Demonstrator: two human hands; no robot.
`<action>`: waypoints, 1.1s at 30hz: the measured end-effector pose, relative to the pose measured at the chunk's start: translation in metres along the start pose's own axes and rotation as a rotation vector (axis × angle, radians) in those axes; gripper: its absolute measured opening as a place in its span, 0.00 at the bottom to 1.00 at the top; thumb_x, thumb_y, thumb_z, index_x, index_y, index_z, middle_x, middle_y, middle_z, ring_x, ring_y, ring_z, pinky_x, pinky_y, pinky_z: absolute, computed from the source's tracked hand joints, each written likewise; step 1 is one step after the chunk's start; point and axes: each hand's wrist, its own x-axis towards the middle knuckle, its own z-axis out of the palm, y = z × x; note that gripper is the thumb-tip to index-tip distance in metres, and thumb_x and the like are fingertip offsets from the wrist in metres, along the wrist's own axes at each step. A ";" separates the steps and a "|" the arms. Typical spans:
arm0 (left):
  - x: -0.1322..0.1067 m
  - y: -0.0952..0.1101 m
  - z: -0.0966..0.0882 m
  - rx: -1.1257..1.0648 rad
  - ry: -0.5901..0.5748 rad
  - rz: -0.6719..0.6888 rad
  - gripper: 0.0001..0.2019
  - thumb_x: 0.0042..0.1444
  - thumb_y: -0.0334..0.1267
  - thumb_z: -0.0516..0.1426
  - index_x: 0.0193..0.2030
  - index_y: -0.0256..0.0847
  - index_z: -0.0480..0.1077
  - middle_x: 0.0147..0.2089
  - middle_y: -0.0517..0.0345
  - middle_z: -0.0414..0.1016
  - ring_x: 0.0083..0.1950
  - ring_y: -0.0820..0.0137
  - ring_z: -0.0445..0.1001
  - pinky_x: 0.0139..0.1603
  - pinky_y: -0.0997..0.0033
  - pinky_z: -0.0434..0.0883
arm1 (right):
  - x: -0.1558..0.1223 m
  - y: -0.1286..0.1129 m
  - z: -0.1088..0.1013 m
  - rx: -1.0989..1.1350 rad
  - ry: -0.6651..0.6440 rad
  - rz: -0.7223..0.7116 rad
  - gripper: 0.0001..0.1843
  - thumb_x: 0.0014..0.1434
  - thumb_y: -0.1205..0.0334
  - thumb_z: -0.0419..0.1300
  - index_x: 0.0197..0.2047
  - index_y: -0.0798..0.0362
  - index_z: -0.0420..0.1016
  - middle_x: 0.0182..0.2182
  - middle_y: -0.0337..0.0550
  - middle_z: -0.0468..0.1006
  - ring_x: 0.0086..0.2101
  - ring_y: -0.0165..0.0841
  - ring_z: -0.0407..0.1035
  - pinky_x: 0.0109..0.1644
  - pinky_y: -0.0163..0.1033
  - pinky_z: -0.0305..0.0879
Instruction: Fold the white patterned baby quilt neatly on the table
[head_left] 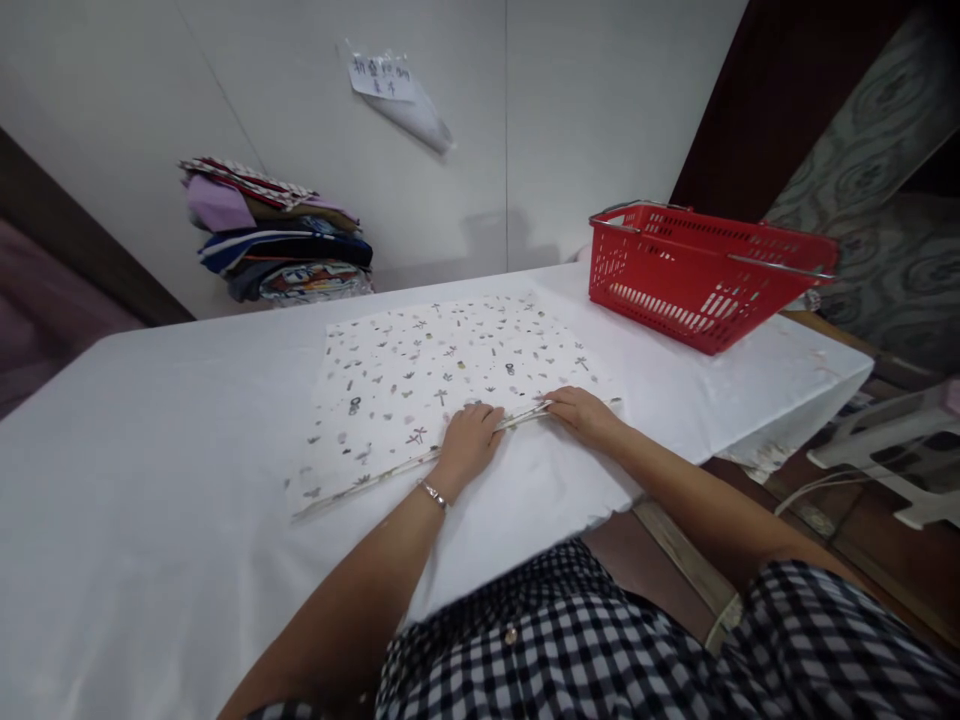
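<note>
A white cloth printed with small palm trees, leaves and other figures (420,385) lies spread flat, its near edge turned over into a narrow band. My left hand (469,442), with a bracelet at the wrist, curls its fingers over this band near the middle of the edge. Further right, my right hand (583,415) pinches the same band between thumb and fingers. The hands are a short way apart, and the band runs on past both of them. The undersides of the fingers are partly hidden.
The cloth rests on a table with a white cover (187,430). A red plastic basket (675,270) with metal handles stands at the back right. Several folded fabrics are stacked (277,235) at the back left. A paper sign (382,78) hangs on the wall.
</note>
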 end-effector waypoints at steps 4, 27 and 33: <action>0.020 0.022 -0.001 0.056 -0.043 0.072 0.14 0.62 0.35 0.51 0.55 0.42 0.64 0.50 0.53 0.71 0.51 0.62 0.66 0.48 0.61 0.63 | 0.006 -0.001 -0.005 0.033 -0.001 -0.005 0.12 0.66 0.64 0.49 0.43 0.53 0.74 0.47 0.50 0.76 0.46 0.38 0.68 0.50 0.47 0.66; 0.054 0.037 0.019 -0.059 -0.030 -0.025 0.15 0.64 0.35 0.47 0.52 0.41 0.69 0.48 0.53 0.74 0.53 0.63 0.68 0.53 0.64 0.66 | -0.068 0.062 -0.038 -0.261 -0.095 0.257 0.13 0.65 0.58 0.52 0.46 0.49 0.77 0.59 0.52 0.67 0.60 0.46 0.57 0.57 0.54 0.58; 0.053 0.039 0.017 -0.028 -0.048 0.004 0.15 0.63 0.34 0.47 0.52 0.42 0.69 0.47 0.53 0.73 0.52 0.62 0.67 0.51 0.62 0.66 | -0.081 0.067 -0.044 -0.170 -0.039 0.259 0.12 0.65 0.62 0.52 0.43 0.50 0.77 0.59 0.50 0.67 0.61 0.43 0.57 0.59 0.54 0.59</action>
